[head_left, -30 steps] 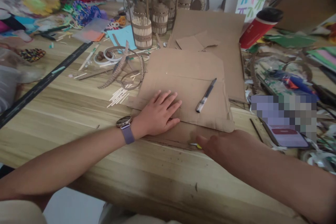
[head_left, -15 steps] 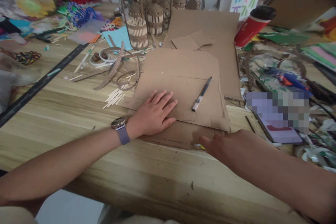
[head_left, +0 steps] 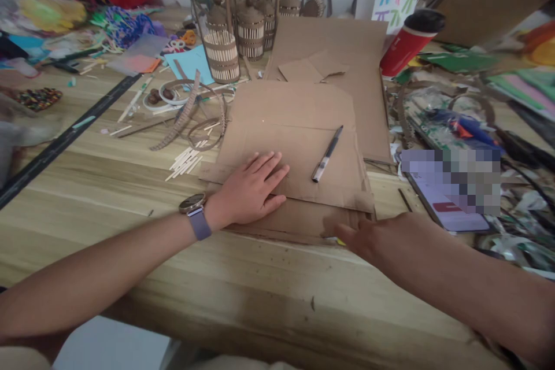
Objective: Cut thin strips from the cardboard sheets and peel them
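My left hand (head_left: 250,189) lies flat on the brown cardboard sheets (head_left: 281,139), fingers spread, pressing near their front left. A watch (head_left: 196,214) is on that wrist. At the front right edge of the lower cardboard, my right hand (head_left: 376,236) is closed around a small yellow utility knife (head_left: 340,241). Only a bit of yellow and a pale tip show by the fingertips; the rest is hidden in the hand. A black pen (head_left: 327,154) lies slantwise on the top sheet, between and beyond my hands.
Small lantern-like stick baskets (head_left: 222,55) stand at the back. A red cup (head_left: 411,43) is at the back right, and a phone (head_left: 446,196) lies among clutter on the right. Thin sticks (head_left: 184,163) and cardboard strips (head_left: 186,113) lie left of the sheets.
My right hand has slid a little to the right along the cardboard's front edge with the utility knife. My left hand stays in place on the cardboard. The view has shifted slightly.
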The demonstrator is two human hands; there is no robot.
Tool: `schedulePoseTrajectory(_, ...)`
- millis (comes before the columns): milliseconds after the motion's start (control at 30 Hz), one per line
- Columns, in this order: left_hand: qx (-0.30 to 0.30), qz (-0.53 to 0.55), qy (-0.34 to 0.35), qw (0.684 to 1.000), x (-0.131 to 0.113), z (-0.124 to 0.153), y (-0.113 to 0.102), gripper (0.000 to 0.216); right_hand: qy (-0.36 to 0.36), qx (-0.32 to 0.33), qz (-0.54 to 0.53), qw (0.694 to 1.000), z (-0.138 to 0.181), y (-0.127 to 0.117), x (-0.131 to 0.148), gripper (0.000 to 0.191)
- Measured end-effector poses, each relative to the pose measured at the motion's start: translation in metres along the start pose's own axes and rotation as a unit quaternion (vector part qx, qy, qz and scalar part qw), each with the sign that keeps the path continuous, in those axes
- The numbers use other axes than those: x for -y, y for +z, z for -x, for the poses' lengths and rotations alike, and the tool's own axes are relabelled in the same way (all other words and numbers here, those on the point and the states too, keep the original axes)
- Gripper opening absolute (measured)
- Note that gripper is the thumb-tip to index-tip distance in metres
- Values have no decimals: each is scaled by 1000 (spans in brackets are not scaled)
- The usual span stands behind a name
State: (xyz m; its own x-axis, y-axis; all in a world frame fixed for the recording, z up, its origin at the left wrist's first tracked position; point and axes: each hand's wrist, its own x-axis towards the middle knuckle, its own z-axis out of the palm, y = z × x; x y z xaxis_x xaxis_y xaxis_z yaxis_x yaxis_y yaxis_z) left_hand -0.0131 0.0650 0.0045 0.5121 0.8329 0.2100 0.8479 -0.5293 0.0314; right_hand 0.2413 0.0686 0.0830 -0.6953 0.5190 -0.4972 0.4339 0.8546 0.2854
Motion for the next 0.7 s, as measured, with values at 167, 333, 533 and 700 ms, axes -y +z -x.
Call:
schedulePoseTrajectory(167, -1, 1, 2, 1000, 1, 0, 0, 57, 6, 8, 19, 1000, 6, 5, -6, 54)
schedulePoseTrajectory(333, 0, 0, 0, 1000, 0, 0, -1, 57, 8, -18, 22, 1000, 8, 11, -9, 53)
schedulePoseTrajectory(533, -5, 5, 0, 1000, -1, 2, 1, 54, 8, 3, -5, 1000, 10, -2, -7, 43)
schedulePoseTrajectory(700, -13, -27, 22, 999, -1, 0, -3, 53, 39, 14, -31, 999, 14, -7, 1, 39)
